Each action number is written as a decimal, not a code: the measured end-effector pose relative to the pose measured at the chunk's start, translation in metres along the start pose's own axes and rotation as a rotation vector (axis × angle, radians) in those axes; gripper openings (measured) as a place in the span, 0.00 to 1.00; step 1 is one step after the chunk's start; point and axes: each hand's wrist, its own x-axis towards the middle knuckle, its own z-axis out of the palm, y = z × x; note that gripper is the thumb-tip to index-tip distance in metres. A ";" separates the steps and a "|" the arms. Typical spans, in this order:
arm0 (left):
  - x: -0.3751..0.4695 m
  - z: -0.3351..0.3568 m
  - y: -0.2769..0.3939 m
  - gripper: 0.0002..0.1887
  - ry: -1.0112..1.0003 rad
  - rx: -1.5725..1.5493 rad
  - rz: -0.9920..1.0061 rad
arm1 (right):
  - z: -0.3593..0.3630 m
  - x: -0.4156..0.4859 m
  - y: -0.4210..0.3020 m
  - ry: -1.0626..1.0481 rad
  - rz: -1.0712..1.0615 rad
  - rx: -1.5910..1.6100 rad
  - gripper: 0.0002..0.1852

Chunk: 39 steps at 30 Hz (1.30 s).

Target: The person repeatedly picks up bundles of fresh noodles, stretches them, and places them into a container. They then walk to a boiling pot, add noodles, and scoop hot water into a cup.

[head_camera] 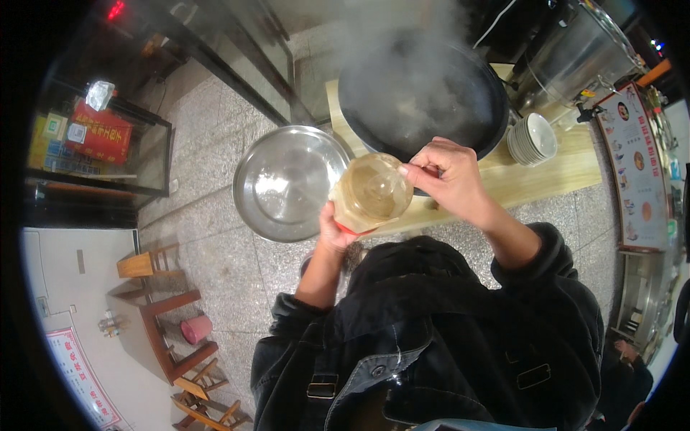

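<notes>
My left hand (335,229) is closed around a clear faceted plastic jar (374,188), tipped so that its base faces up. A red rim shows at the jar's lower end, beside that palm. At the jar's upper right edge, my right hand (444,172) has its thumb and fingers pinched together; whether it grips the jar's edge or something small is unclear. Just beyond both hands sits a large black wok (431,102), with steam rising from it. A wide round stainless steel pan (285,188) lies to the left of the jar.
A stack of white bowls (531,141) stands on the wood-patterned tabletop (560,167), near a tall steel pot with a tap (577,59). Glass-panelled frames (232,59) rise at the upper left. Wooden stools (199,380) and a pink bin (196,329) stand lower left. Another person (625,372) is at the lower right.
</notes>
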 end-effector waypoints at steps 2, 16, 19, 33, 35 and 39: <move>0.002 -0.001 -0.001 0.51 0.034 -0.011 -0.009 | -0.002 0.001 0.005 0.034 0.172 0.168 0.08; -0.007 -0.008 -0.008 0.51 0.109 -0.126 -0.023 | -0.063 0.031 0.059 0.286 0.302 -0.180 0.09; -0.006 -0.002 -0.008 0.51 0.104 -0.125 -0.053 | -0.040 0.008 0.020 0.127 0.187 0.095 0.07; -0.010 -0.021 -0.012 0.51 -0.095 -0.177 -0.116 | 0.008 -0.013 -0.008 -0.095 -0.364 -0.161 0.07; -0.010 -0.024 -0.013 0.50 -0.084 -0.174 -0.098 | 0.010 -0.014 -0.008 -0.156 -0.236 -0.122 0.09; -0.009 -0.019 -0.014 0.50 -0.033 -0.097 -0.052 | 0.005 -0.014 -0.004 -0.120 -0.069 -0.024 0.10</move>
